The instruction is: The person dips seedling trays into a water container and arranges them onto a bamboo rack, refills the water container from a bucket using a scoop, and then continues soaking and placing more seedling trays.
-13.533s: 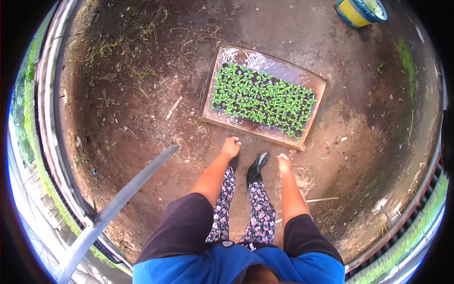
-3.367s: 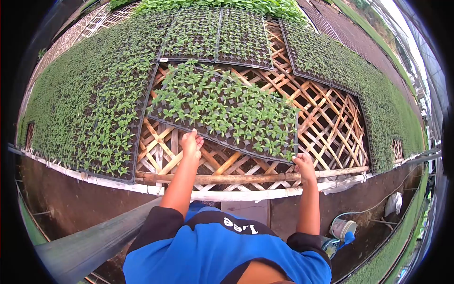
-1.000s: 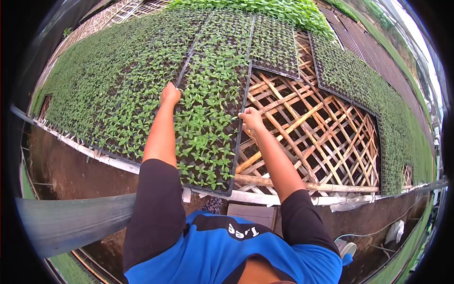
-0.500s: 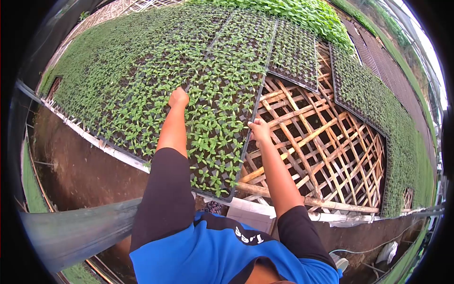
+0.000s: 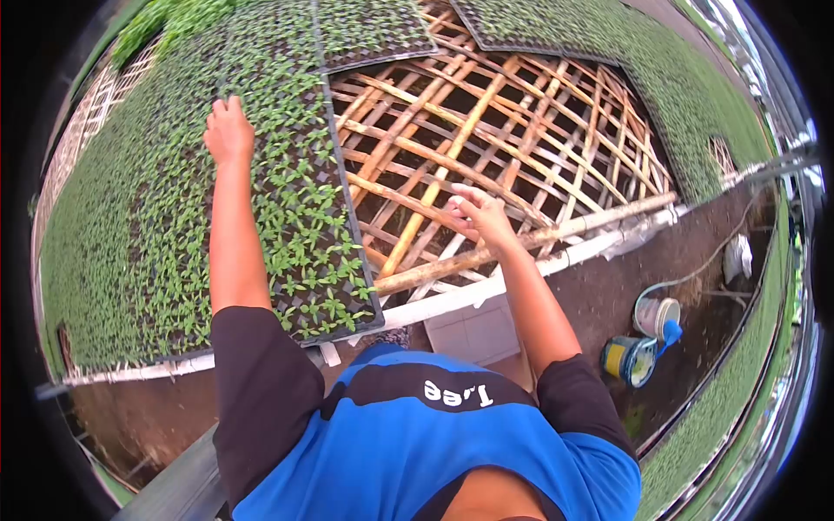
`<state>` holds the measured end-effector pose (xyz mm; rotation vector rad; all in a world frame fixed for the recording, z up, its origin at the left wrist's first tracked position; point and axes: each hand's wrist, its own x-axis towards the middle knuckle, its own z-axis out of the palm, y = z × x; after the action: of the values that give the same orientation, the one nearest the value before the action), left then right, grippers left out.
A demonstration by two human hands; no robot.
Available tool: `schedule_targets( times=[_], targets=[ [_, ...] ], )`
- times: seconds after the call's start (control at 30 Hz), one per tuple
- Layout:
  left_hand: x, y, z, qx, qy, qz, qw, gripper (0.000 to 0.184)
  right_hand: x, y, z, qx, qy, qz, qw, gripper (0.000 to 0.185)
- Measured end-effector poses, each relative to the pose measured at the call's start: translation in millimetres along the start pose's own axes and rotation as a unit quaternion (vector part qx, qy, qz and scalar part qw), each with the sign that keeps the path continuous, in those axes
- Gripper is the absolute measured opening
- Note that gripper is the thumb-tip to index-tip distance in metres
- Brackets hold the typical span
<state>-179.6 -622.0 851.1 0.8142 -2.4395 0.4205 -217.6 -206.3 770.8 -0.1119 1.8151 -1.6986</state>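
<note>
The nearest tray of green seedlings (image 5: 304, 217) lies on the bamboo lattice (image 5: 486, 130), its right rim along the uncovered slats. Over the seedlings at the left is my left hand (image 5: 228, 132), back up, with fingers somewhat apart and nothing visible in them. My right hand (image 5: 480, 217) is off the tray, above the slats to its right, fingers loosely spread and holding nothing. Whether the left fingertips touch leaves cannot be told.
More seedling trays (image 5: 556, 35) border the lattice behind and at the right. A bamboo pole (image 5: 530, 241) runs along its front edge. At lower right, a yellow-and-blue bucket (image 5: 627, 360) and a white bucket (image 5: 656, 318) stand on the ground. A gray post (image 5: 178, 486) is at lower left.
My right hand has come away from the tray's right rim and opened. My left hand has opened and moved off the tray's left edge. The view has turned, bringing the buckets into sight.
</note>
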Motion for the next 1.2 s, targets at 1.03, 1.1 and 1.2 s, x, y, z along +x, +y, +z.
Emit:
schedule_targets(
  times=[1.03, 1.1, 1.2],
  targets=[
    [-326.7, 444.3, -246.6, -0.452, -0.073, 0.432, 0.777, 0.022, -602.0, 388.2, -135.1, 0.504, 0.744, 0.001, 0.44, 0.019],
    [-318.3, 479.3, -238.2, -0.467, -0.07, 0.444, 0.761, 0.023, -571.4, 375.3, -171.5, 0.499, 0.736, 0.01, 0.457, 0.019],
    [-303.3, 545.6, -215.0, -0.473, -0.083, 0.444, 0.756, 0.025, -519.3, 350.8, -230.5, 0.491, 0.731, 0.023, 0.474, 0.019]
  ],
)
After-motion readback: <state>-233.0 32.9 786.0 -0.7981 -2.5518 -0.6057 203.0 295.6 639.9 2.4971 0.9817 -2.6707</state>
